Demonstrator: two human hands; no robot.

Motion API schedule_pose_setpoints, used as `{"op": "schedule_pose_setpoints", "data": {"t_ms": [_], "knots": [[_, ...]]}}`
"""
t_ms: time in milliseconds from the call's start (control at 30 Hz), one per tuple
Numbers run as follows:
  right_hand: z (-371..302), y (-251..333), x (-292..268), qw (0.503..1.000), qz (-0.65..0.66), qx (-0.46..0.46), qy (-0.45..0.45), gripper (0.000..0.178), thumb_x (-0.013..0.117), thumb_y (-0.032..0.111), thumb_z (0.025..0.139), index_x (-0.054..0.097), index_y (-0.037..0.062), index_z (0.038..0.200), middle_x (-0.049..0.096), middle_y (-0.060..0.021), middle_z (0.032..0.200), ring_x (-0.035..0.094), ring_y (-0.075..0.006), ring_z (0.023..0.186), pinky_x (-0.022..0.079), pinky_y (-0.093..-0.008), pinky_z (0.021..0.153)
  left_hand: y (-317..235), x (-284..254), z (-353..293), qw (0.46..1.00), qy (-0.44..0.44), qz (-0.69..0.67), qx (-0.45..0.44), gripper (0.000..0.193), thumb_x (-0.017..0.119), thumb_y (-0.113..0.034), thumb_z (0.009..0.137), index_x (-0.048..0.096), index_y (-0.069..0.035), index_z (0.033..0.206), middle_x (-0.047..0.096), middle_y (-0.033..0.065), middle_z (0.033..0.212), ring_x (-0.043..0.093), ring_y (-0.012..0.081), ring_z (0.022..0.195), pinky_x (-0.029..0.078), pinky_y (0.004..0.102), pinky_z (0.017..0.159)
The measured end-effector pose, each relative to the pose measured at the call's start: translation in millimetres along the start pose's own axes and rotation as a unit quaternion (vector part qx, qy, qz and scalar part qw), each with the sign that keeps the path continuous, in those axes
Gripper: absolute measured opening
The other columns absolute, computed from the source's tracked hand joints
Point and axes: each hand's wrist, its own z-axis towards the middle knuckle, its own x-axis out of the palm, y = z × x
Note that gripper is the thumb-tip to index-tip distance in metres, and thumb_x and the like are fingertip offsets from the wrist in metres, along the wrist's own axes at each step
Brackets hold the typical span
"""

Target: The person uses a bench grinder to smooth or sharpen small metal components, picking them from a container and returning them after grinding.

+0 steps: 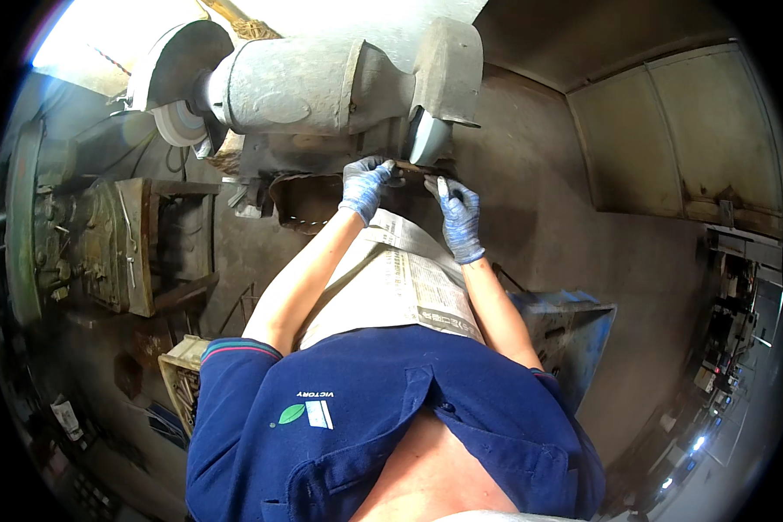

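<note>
A grey bench grinder (291,85) stands in front of me. Its right wheel (431,139) shows below a metal guard (452,70). Just under that wheel, a small thin brownish piece (411,167) spans the gap between my hands; its exact kind cannot be made out. My left hand (370,184), in a blue and dark grey glove, has its fingers closed on the piece's left end. From the right, my right hand (458,213), gloved alike, pinches near the other end. Whether the piece touches the wheel cannot be told.
The grinder's left wheel (180,123) sits under its own guard. A dark round-rimmed container (309,202) hangs below the grinder. Printed paper (409,278) covers my lap. A blue-edged metal bin (574,335) is at right, a parts box (183,374) and green machine (100,239) at left.
</note>
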Motion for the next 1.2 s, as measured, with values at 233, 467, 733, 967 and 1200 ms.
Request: {"op": "schedule_pose_setpoints", "data": {"t_ms": [233, 467, 733, 967, 1200], "knots": [[2.0, -1.1, 20.5, 0.999, 0.007, 0.012, 0.031, 0.022, 0.055, 0.011, 0.09, 0.062, -0.0064, 0.102, 0.062, -0.0171, 0.105, 0.06, -0.024, 0.098, 0.048, -0.0385, 0.092, -15.7, -20.4, -1.6, 1.0, 0.007, 0.02, -0.003, 0.007, 0.058, -0.006, 0.087, 0.061, 0.001, 0.087, 0.065, 0.0095, 0.075, 0.062, 0.0155, 0.06, 0.052, 0.0282, 0.052], [-31.0, 30.9, 24.3, 0.936, -0.262, -0.219, 0.084, 0.025, 0.059, 0.002, 0.084, 0.061, -0.0042, 0.108, 0.057, -0.0173, 0.115, 0.056, -0.0272, 0.108, 0.046, -0.036, 0.093, -31.4, -39.9, -45.3, 0.997, 0.071, 0.034, 0.026, 0.013, 0.059, -0.005, 0.086, 0.06, 0.003, 0.097, 0.065, 0.0107, 0.082, 0.064, 0.0159, 0.072, 0.054, 0.0277, 0.068], [-69.2, 92.0, 24.0, 0.865, -0.336, -0.349, 0.134, 0.043, 0.072, 0.025, 0.075, 0.061, -0.0004, 0.109, 0.056, -0.0199, 0.116, 0.056, -0.0318, 0.108, 0.045, -0.0366, 0.093, -46.5, -36.4, -85.0, 0.981, 0.186, -0.056, 0.031, 0.02, 0.063, -0.02, 0.086, 0.059, 0.0, 0.088, 0.062, 0.0086, 0.075, 0.061, 0.0144, 0.066, 0.051, 0.0264, 0.062], [-74.1, 93.9, 26.3, 0.857, -0.328, -0.376, 0.127, 0.045, 0.071, 0.028, 0.077, 0.061, 0.0006, 0.111, 0.056, -0.0204, 0.117, 0.056, -0.0322, 0.109, 0.045, -0.0372, 0.093, -61.1, -18.8, -92.8, 0.988, 0.144, 0.023, 0.058, 0.015, 0.065, -0.014, 0.083, 0.062, 0.001, 0.084, 0.062, 0.0052, 0.072, 0.059, 0.0098, 0.063, 0.048, 0.0227, 0.059], [-79.3, 74.0, 24.5, 0.982, -0.097, -0.137, 0.085, 0.027, 0.053, 0.01, 0.09, 0.058, -0.0043, 0.112, 0.047, -0.0161, 0.127, 0.056, -0.0244, 0.108, 0.047, -0.0348, 0.092, -42.4, -21.1, -83.5, 0.971, 0.145, 0.112, 0.151, 0.011, 0.064, -0.005, 0.083, 0.064, 0.001, 0.092, 0.062, -0.0004, 0.077, 0.052, 0.0037, 0.068, 0.046, 0.019, 0.063]]}}
